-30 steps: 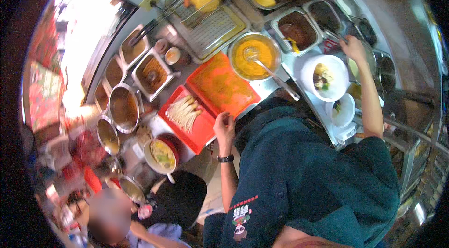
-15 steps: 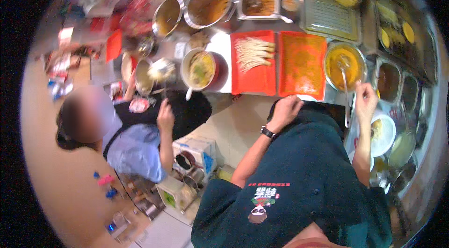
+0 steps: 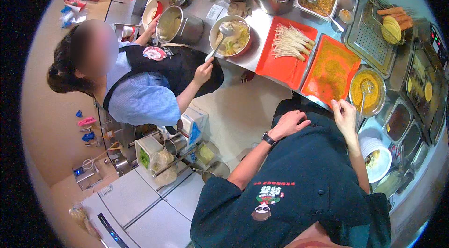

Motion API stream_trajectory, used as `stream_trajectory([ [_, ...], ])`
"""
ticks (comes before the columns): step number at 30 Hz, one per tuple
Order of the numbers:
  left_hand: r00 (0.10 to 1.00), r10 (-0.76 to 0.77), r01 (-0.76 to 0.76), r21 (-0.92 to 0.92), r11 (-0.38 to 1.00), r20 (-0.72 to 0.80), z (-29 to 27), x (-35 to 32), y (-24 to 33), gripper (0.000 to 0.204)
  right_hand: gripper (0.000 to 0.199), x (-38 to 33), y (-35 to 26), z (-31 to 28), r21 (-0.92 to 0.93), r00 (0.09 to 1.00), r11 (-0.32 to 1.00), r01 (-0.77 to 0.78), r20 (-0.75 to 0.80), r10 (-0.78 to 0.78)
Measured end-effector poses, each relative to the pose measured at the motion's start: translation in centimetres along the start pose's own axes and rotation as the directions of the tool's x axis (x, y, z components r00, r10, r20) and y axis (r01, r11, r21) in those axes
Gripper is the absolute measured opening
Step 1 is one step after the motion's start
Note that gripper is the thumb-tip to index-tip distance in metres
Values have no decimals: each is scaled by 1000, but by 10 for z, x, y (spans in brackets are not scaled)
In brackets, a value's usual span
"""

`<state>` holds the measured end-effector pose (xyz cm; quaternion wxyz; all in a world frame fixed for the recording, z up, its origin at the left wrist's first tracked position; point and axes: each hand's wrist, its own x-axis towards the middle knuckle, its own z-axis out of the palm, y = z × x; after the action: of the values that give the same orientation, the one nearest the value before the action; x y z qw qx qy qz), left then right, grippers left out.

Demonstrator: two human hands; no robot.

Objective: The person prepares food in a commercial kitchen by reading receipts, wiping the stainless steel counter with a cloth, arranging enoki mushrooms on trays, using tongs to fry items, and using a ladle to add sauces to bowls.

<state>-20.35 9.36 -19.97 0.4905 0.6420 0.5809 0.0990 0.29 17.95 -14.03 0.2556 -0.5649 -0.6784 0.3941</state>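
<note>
Leftward swung the right hand point(image 3: 345, 116) from the yellow sauce bowl point(image 3: 384, 90) to the near edge of the sauce-coated tray point(image 3: 310, 88), just right of the mushroom tray point(image 3: 278, 74), its curled fingers' grip impossible to tell, while the left hand point(image 3: 289, 124) hung loose, visibly holding nothing.

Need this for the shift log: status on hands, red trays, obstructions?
Left hand empty, before dark shirt. Right hand at near edge of smeared red tray, contact unclear. Other red tray holds pale strands. Ladle handle juts beside right hand.
</note>
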Motion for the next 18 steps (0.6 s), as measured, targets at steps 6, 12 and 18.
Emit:
stream_trajectory([
  [6,980,153,-169,-128,977,-129,19,-35,-54,32,30,6,11,3,-113,991,993,30,130,-15],
  [12,953,128,-111,74,991,-276,30,-88,-96,28,25,-1,10,4,-177,973,971,159,195,-124],
  [18,973,224,-209,210,955,-54,7,-126,-87,66,30,-32,30,-21,-420,845,873,247,535,18],
])
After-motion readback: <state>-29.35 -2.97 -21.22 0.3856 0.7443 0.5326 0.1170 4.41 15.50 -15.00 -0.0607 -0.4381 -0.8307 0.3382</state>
